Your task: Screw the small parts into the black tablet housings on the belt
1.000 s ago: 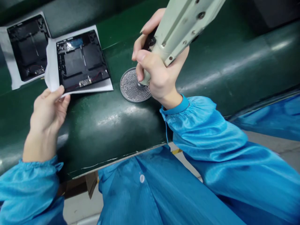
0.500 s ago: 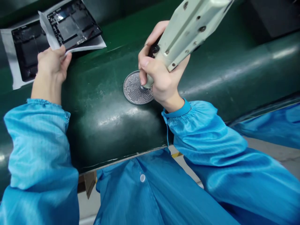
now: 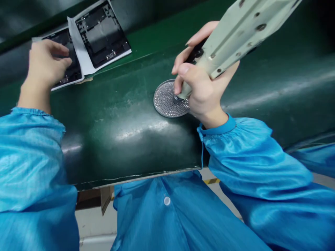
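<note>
Perforated metal disc flat on the green bench, centre of frame, directly under the nose of the pale electric screwdriver. Right hand wrapped tight around the screwdriver's lower barrel, grip fully closed, fingertips just above the disc's right edge. Left hand at upper left, fingers loosely curled, resting on a black tray on white paper, clasping nothing. Second black tray just beside, overlapping.
</note>
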Tool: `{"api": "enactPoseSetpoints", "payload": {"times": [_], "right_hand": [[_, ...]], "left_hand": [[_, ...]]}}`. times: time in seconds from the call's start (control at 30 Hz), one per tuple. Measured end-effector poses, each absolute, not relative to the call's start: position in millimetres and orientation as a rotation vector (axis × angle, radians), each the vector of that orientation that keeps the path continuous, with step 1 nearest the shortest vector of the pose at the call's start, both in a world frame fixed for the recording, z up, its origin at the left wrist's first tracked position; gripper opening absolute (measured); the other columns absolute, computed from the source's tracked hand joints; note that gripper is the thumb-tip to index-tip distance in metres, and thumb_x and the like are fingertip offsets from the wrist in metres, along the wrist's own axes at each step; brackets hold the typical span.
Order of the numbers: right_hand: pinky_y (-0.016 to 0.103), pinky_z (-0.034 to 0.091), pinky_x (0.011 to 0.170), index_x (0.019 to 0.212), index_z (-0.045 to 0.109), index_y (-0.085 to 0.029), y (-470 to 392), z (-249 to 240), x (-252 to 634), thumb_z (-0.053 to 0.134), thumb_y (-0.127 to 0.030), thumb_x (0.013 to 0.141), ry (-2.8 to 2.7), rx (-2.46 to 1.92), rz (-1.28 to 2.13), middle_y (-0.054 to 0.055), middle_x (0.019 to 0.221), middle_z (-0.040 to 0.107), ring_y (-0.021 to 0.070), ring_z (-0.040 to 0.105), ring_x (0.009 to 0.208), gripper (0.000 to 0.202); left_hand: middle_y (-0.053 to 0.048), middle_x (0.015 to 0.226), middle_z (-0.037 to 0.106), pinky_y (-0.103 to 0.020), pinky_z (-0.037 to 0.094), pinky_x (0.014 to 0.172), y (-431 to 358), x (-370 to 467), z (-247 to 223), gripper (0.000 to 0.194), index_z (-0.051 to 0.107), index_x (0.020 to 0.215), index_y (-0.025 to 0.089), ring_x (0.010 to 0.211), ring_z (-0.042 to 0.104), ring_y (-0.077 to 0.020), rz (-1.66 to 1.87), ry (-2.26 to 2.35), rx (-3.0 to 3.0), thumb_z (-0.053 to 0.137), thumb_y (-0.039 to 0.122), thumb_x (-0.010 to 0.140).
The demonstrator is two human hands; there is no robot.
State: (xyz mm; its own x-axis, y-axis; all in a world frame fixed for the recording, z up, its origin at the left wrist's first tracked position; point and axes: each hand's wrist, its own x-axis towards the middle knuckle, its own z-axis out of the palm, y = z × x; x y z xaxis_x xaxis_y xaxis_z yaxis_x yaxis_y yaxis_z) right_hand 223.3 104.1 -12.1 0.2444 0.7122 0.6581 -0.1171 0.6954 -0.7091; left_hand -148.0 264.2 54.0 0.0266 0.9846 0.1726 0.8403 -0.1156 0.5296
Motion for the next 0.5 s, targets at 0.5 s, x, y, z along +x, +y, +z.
{"api": "enactPoseSetpoints", "payload": {"times": [0.5], "right_hand": [[0.029,0.032,0.032,0.111,0.069,-0.036,109.2,-17.7,216.1,0.083,-0.074,0.09,-1.129,-0.614,0.558,-0.001,0.08,0.057,0.0115,0.045,0.049,0.045]], "left_hand": [[0.004,0.098,0.074,-0.035,0.053,0.118,219.5,-199.0,45.8,0.032,0.082,0.118,0.013,0.09,0.06,-0.0131,0.164,1.903,2.332,0.079,-0.003,0.09]]}}
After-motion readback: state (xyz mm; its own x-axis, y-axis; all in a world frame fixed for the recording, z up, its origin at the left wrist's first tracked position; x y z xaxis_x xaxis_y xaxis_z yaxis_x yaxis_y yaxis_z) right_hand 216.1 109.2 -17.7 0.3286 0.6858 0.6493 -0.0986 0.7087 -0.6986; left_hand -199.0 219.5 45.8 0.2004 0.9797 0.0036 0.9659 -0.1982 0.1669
